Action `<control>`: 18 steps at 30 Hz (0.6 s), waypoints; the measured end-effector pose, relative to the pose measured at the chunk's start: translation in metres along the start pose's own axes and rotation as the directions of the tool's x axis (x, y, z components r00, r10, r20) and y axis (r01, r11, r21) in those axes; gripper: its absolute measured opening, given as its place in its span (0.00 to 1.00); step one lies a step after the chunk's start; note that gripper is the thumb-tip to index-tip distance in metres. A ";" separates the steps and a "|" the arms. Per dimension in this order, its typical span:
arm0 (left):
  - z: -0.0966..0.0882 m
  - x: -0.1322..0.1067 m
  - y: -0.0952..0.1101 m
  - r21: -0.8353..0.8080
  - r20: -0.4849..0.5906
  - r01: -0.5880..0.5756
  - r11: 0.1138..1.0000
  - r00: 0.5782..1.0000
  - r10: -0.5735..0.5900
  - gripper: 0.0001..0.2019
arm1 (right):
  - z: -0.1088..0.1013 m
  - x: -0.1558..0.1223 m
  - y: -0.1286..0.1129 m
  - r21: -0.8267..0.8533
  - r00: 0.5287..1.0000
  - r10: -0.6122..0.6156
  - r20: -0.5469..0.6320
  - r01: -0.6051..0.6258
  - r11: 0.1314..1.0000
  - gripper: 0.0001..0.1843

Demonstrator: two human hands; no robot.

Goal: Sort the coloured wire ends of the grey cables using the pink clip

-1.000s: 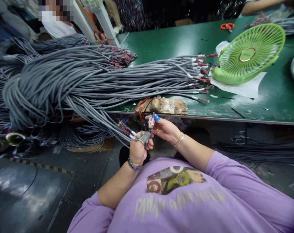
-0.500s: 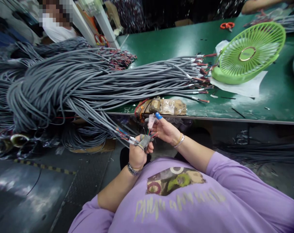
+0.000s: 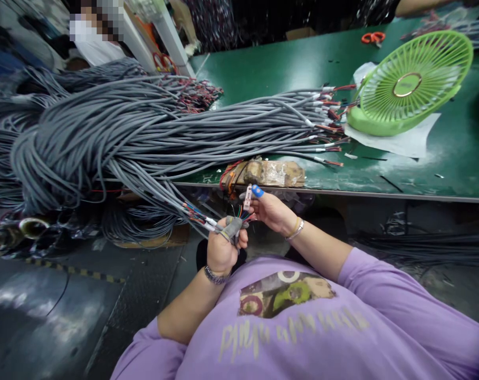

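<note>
My left hand (image 3: 222,247) is closed around the stripped ends of a few grey cables (image 3: 202,217), its taped finger pressed on them just below the table edge. Coloured inner wires (image 3: 242,214) fan out from the cable end toward my right hand (image 3: 271,212). The right hand pinches those wires between taped fingertips, one capped in blue. The cables run up and left into a big heap of grey cables (image 3: 116,132) lying across the green table (image 3: 271,68).
A green fan (image 3: 411,84) lies on white paper at the table's right. A taped brown block (image 3: 269,173) sits at the front edge, orange scissors (image 3: 372,37) at the back. Another person sits at the far left, and an arm shows at top right.
Both hands have stayed close together below the table edge. The right hand's fingertips have shifted slightly on the coloured wires. The view has drifted a little.
</note>
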State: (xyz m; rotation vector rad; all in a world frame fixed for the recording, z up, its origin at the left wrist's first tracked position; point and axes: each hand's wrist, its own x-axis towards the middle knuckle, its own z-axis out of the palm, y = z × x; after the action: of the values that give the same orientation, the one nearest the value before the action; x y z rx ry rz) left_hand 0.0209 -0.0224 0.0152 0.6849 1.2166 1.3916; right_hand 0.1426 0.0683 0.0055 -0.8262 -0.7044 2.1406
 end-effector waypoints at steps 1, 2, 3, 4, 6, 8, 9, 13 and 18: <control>0.000 0.001 0.000 -0.008 -0.007 -0.008 1.000 1.000 0.008 0.15 | 0.000 0.001 0.000 -0.022 1.000 -0.004 -0.017 0.004 1.000 0.21; 0.001 0.001 -0.001 -0.014 -0.017 -0.019 1.000 1.000 0.019 0.14 | 0.000 0.003 -0.001 -0.041 1.000 -0.011 -0.026 0.010 0.999 0.21; 0.001 0.001 -0.001 -0.018 -0.030 -0.034 0.999 0.999 0.034 0.14 | 0.000 0.004 -0.001 -0.049 1.000 -0.016 -0.019 0.015 0.999 0.22; 0.002 0.001 -0.001 -0.020 -0.042 -0.050 0.999 0.998 0.049 0.14 | -0.001 0.004 -0.001 -0.043 1.000 -0.017 0.000 0.017 0.999 0.22; 0.003 0.000 -0.003 -0.018 -0.061 -0.076 0.997 0.995 0.075 0.13 | -0.003 0.005 0.000 0.009 0.998 -0.007 0.060 0.007 1.000 0.20; 0.005 0.000 -0.004 -0.007 -0.072 -0.089 0.996 0.994 0.088 0.13 | -0.005 0.006 0.001 0.079 0.993 0.016 0.117 -0.025 0.997 0.18; 0.006 0.000 -0.005 -0.001 -0.074 -0.091 0.996 0.993 0.091 0.14 | -0.006 0.006 0.002 0.108 0.990 0.027 0.137 -0.042 0.993 0.17; 0.010 0.001 -0.007 0.022 -0.085 -0.087 0.996 0.992 0.089 0.14 | -0.009 0.009 0.005 0.186 0.984 0.040 0.175 -0.073 0.980 0.13; 0.009 0.003 -0.010 0.035 -0.095 -0.058 0.998 0.994 0.061 0.15 | -0.008 0.012 0.008 0.222 0.983 0.008 0.183 -0.049 0.974 0.10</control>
State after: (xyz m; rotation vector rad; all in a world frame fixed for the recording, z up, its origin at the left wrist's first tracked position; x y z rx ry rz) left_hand 0.0325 -0.0182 0.0076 0.6878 1.3064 1.4711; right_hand 0.1387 0.0748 -0.0091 -0.5274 -0.5276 2.2909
